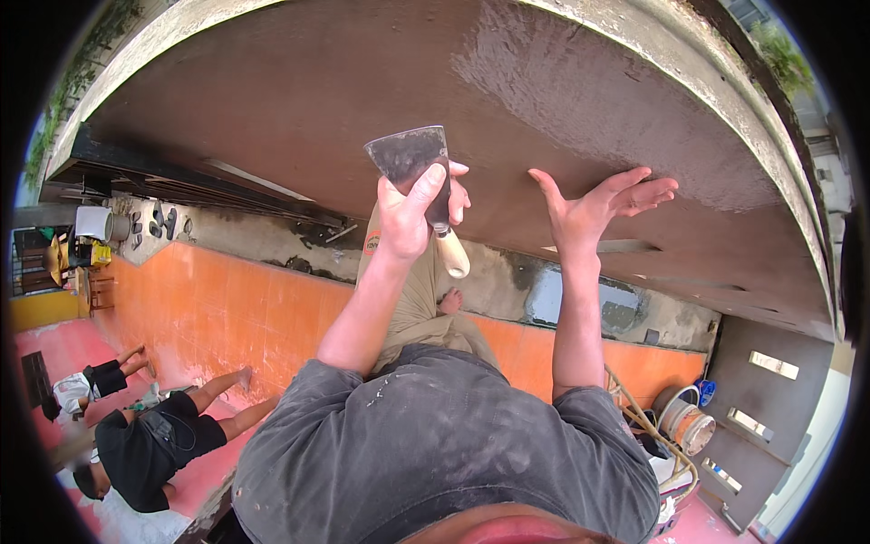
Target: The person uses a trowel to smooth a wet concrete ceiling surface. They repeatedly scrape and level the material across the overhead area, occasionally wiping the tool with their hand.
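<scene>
My left hand [410, 210] is closed round the neck and blade base of a scraper [405, 152]. Its wide dark metal blade points up toward the wall, and the pale wooden handle hangs below my fingers. To the right, my right hand [594, 208] holds nothing; its fingers are spread before the brown wall [299, 100]. Whether those fingertips touch the wall I cannot tell. A wet, glossy patch [553, 82] covers part of the wall's upper right, beyond my right hand.
Below lies a concrete strip with a puddle [584, 299], beside an orange floor [217, 290]. Two other people are at the left, one in black clothes [154, 444]. Buckets [684, 422] and a bamboo ladder-like frame [648, 422] stand at the right. Slotted dark panel [761, 399] beyond.
</scene>
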A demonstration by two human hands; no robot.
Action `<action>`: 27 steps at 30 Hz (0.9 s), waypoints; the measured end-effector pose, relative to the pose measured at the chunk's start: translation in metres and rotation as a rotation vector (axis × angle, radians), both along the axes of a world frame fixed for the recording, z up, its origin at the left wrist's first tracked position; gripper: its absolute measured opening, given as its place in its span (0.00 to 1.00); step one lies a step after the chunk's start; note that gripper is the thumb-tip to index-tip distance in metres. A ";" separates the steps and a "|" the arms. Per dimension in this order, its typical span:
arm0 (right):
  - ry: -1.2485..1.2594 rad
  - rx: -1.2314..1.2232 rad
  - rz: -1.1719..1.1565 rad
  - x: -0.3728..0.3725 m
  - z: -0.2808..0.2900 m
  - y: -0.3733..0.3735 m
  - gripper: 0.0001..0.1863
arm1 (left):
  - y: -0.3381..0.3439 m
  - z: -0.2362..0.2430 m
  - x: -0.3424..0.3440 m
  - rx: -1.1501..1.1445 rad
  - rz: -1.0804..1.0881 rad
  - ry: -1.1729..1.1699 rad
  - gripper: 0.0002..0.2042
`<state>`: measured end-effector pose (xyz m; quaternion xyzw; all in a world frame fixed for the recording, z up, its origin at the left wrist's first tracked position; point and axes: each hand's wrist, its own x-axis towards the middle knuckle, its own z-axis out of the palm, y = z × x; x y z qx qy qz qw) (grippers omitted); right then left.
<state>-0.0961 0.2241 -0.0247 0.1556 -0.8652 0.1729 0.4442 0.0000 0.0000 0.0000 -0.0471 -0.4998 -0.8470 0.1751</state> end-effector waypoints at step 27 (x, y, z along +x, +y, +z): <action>-1.623 -1.566 1.791 0.065 0.063 -0.055 0.21 | 0.034 0.070 -0.017 0.216 0.023 -0.086 0.24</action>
